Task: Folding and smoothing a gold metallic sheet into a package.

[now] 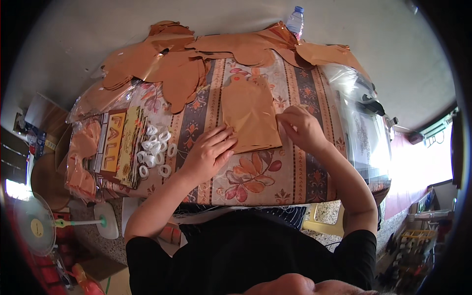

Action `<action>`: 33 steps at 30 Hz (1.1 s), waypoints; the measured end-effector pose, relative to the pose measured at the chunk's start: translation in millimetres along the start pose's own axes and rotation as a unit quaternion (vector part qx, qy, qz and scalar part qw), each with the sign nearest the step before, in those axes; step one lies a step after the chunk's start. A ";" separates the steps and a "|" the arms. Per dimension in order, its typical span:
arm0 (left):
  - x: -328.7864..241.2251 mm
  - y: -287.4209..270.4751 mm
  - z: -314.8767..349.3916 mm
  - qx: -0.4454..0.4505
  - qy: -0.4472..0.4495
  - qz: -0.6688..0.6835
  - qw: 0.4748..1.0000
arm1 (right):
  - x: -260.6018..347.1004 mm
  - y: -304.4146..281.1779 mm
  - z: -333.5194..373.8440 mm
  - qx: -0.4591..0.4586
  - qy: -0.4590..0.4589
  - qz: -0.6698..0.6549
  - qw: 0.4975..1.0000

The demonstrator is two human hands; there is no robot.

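Note:
A stack of orange-brown paper cut-outs [250, 114] lies on the floral-striped tablecloth [255, 179] in front of me. My left hand [209, 151] rests flat on the stack's lower left corner, fingers spread. My right hand [300, 125] pinches the stack's right edge with fingers curled. Small white rings [156, 148], several of them, lie just left of my left hand.
More orange leaf-shaped cut-outs [177, 69] pile at the table's far side. Packs of printed card in plastic [115, 147] sit at left, clear plastic bags [366, 132] at right. A water bottle [295, 20] stands beyond the table. A small fan [37, 226] is on the floor at lower left.

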State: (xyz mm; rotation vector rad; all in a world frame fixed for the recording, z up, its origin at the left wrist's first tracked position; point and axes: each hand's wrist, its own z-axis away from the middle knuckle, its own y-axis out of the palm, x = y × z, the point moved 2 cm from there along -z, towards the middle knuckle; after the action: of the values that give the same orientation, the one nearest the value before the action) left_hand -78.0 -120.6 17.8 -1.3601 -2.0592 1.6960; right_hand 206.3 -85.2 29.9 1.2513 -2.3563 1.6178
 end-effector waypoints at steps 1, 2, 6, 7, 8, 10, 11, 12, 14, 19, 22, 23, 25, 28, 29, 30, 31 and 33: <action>-0.2 -0.4 0.1 0.000 0.000 -0.006 1.000 | -0.8 0.6 2.1 -0.003 0.004 0.002 1.000; -0.2 -0.3 0.0 0.001 0.004 -0.005 1.000 | 0.8 2.6 2.5 0.005 -0.029 0.036 0.999; 0.1 -0.2 -0.4 0.007 0.000 -0.006 1.000 | 2.6 6.0 3.4 0.056 -0.050 0.092 0.993; 0.3 0.3 -1.0 0.009 -0.003 -0.008 1.000 | 2.0 7.1 3.1 0.078 -0.048 0.103 0.990; -0.5 -0.4 -0.8 0.008 -0.001 -0.009 1.000 | 3.6 6.3 2.1 0.077 -0.049 0.104 0.990; -1.5 -1.6 -0.3 0.009 -0.002 -0.013 1.000 | 6.7 5.0 0.3 0.094 -0.054 0.115 0.987; -1.0 -1.4 -0.6 0.009 -0.001 -0.012 1.000 | 5.4 5.4 -0.4 0.094 -0.054 0.116 0.987; -0.5 -1.3 -0.5 0.009 0.001 -0.014 1.000 | 3.9 6.6 -1.3 0.102 -0.058 0.111 0.987; 0.1 -1.4 0.0 0.008 0.001 -0.015 1.000 | 2.6 7.5 -3.3 0.111 -0.063 0.107 0.986; -2.6 -3.1 -1.7 0.000 0.007 -0.017 1.000 | -9.5 3.8 -10.8 0.165 0.016 -0.037 0.985; -0.2 1.5 -2.3 -0.005 0.016 -0.023 1.000 | -14.2 13.0 -15.3 0.108 0.059 -0.077 0.989; 0.7 2.3 -2.0 -0.004 0.012 -0.022 1.000 | -14.5 16.9 -16.7 0.100 0.113 -0.090 0.984; 2.7 2.8 -1.7 -0.023 0.019 -0.027 0.999 | -9.5 20.4 -16.6 0.048 0.089 -0.109 0.989; 2.0 -0.5 -2.2 -0.022 -0.007 -0.008 1.000 | -7.6 19.4 -17.0 0.053 0.098 -0.092 0.989; 2.9 -3.0 -3.6 -0.022 -0.007 -0.007 1.000 | -8.4 20.0 -17.0 0.042 0.097 -0.090 0.990; 4.3 -5.5 -4.8 -0.013 -0.015 0.023 1.000 | -9.0 20.4 -16.7 0.032 0.096 -0.088 0.991; 4.7 -7.6 -6.6 -0.004 -0.021 0.054 0.998 | -9.2 21.6 -16.3 0.032 0.097 -0.087 0.991; 2.4 -12.7 -11.9 -0.014 -0.030 0.055 0.998 | -10.9 24.0 -15.2 0.016 0.097 -0.085 0.992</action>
State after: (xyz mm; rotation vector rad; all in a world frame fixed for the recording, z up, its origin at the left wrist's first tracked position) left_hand -78.9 -109.9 31.7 -1.4742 -2.0831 1.7789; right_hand 192.8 -63.3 13.7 1.2009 -2.0597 1.6478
